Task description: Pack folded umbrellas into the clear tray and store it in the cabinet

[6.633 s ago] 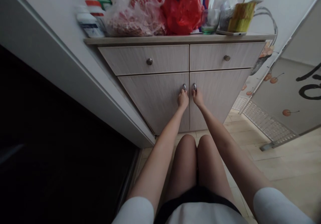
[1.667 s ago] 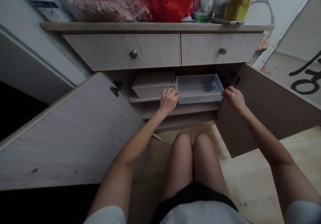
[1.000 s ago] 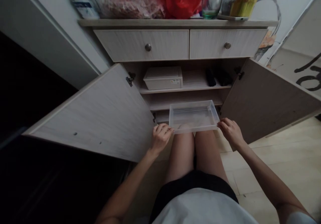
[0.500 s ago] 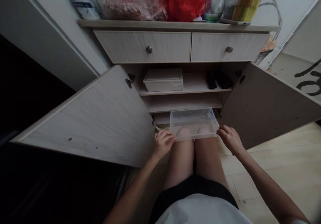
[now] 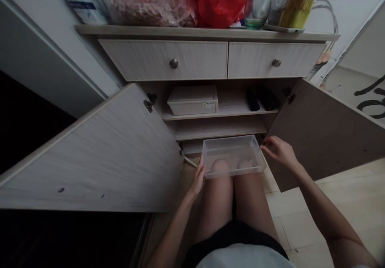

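A clear plastic box (image 5: 233, 143), open at the top, rests over my knees in front of the cabinet. My left hand (image 5: 198, 178) grips its left wall, fingers along the outside and thumb at the near corner. At the box's right rim is my right hand (image 5: 279, 150), with bent fingers and the thumb drawn close to the edge; the exact contact there is hard to make out. My knees show through the see-through bottom, and I see nothing else inside.
Both cabinet doors, left (image 5: 99, 156) and right (image 5: 321, 136), stand swung outward beside me. A lidded white box (image 5: 194, 99) and dark items (image 5: 266, 97) occupy the upper shelf. Bags (image 5: 219, 3), bottles (image 5: 82, 3) and a glass (image 5: 258, 9) crowd the cabinet top.
My left hand has shifted from the near left corner onto the box's left wall. My right hand has moved farther up its right edge. The view has moved slightly closer.
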A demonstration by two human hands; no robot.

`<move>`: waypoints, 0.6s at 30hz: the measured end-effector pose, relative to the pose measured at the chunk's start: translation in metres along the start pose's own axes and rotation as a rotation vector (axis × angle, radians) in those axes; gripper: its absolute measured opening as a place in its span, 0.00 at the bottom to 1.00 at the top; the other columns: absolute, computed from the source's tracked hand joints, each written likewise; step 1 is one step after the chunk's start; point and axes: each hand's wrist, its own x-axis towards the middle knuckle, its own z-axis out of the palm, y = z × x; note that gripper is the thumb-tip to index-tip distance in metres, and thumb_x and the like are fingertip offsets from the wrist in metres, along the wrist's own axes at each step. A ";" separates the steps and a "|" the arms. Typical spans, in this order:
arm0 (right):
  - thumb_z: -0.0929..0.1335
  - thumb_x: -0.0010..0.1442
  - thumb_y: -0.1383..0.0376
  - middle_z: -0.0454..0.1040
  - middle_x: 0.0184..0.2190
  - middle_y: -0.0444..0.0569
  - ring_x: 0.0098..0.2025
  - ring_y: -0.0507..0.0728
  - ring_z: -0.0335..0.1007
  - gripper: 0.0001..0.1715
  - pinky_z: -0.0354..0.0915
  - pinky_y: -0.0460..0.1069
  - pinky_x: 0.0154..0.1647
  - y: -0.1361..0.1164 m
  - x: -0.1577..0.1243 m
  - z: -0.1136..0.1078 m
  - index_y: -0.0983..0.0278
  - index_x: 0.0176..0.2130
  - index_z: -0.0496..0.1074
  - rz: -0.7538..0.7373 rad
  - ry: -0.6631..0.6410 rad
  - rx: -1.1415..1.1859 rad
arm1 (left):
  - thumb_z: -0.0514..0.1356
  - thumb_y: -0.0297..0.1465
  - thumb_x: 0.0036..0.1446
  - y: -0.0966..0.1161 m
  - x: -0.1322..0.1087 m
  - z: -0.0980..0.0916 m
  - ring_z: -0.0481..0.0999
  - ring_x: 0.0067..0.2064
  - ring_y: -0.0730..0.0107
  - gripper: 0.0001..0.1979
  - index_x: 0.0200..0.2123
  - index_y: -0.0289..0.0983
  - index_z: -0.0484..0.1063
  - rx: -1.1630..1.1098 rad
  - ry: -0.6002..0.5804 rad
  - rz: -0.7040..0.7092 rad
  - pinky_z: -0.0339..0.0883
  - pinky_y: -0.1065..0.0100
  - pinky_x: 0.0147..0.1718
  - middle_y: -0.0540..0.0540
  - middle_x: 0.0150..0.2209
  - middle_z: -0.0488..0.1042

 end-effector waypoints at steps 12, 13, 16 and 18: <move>0.65 0.68 0.55 0.70 0.56 0.72 0.59 0.69 0.68 0.30 0.65 0.58 0.55 0.045 0.243 0.068 0.75 0.59 0.68 0.631 -0.134 -0.207 | 0.54 0.61 0.58 -0.009 -0.002 0.004 0.65 0.67 0.46 0.45 0.72 0.46 0.54 -0.077 0.067 -0.005 0.60 0.50 0.65 0.43 0.74 0.52; 0.66 0.68 0.55 0.70 0.55 0.73 0.59 0.68 0.68 0.30 0.65 0.57 0.55 0.045 0.250 0.073 0.76 0.59 0.69 0.650 -0.147 -0.209 | 0.54 0.60 0.58 -0.009 -0.002 0.004 0.66 0.67 0.46 0.44 0.72 0.46 0.55 -0.074 0.072 -0.005 0.60 0.50 0.65 0.43 0.73 0.54; 0.67 0.66 0.61 0.72 0.52 0.74 0.58 0.67 0.69 0.28 0.66 0.56 0.54 0.046 0.260 0.087 0.78 0.58 0.69 0.677 -0.160 -0.207 | 0.54 0.62 0.57 -0.010 -0.001 0.003 0.71 0.62 0.44 0.45 0.71 0.45 0.57 -0.066 0.090 -0.029 0.60 0.47 0.64 0.41 0.71 0.60; 0.66 0.65 0.67 0.72 0.52 0.76 0.57 0.68 0.70 0.27 0.68 0.56 0.53 0.049 0.260 0.094 0.81 0.60 0.67 0.681 -0.157 -0.207 | 0.54 0.64 0.55 -0.010 0.000 0.003 0.74 0.59 0.43 0.48 0.71 0.44 0.57 -0.061 0.103 -0.049 0.61 0.45 0.64 0.39 0.69 0.62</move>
